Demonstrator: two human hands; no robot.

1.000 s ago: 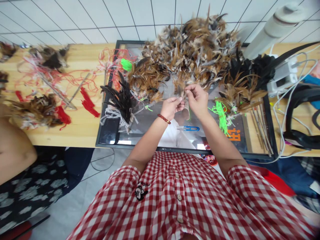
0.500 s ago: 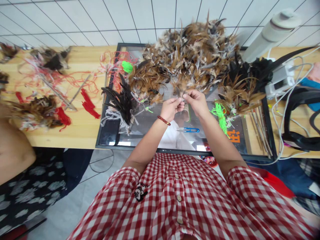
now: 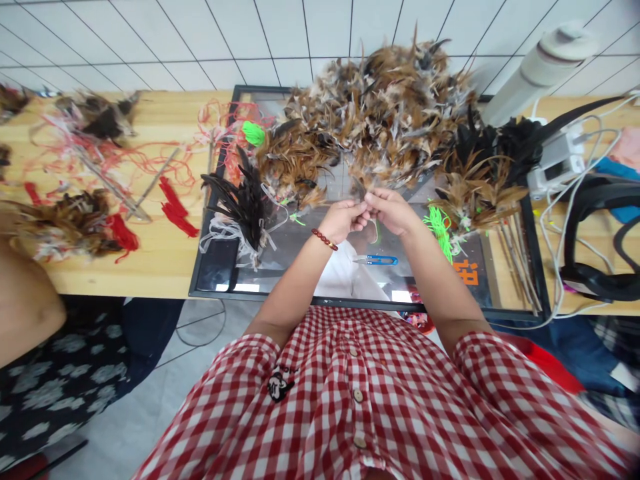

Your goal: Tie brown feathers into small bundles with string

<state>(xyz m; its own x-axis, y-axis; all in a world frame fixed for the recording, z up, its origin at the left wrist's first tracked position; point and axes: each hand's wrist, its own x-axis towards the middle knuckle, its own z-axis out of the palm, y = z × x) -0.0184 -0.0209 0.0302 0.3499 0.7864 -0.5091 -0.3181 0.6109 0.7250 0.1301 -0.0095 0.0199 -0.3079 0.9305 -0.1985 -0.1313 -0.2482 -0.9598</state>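
My left hand [image 3: 345, 220], a bead bracelet on its wrist, and my right hand [image 3: 393, 209] meet fingertip to fingertip above the glass-topped tray. Both are closed in a pinch on a small brown-grey feather [image 3: 359, 188], whose lower end is hidden by the fingers. A pale loop of string [image 3: 375, 232] hangs below my right hand. Blue-handled thread snips [image 3: 377, 260] lie on the glass nearer to me. Behind my fingers rises a big heap of brown feathers [image 3: 400, 113].
Black feathers [image 3: 245, 207] lie left on the tray, green yarn [image 3: 439, 230] right, beside thin sticks [image 3: 520, 267]. A white bottle [image 3: 540, 73], a power adapter [image 3: 560, 160] with cables and a black headset-like frame [image 3: 575, 247] stand right. A co-worker's arm [image 3: 30, 300] is at left.
My hands have drawn closer together and shifted slightly down, with the fingers still pinched. The feather tip now shows just above them. The whole view has shifted slightly.
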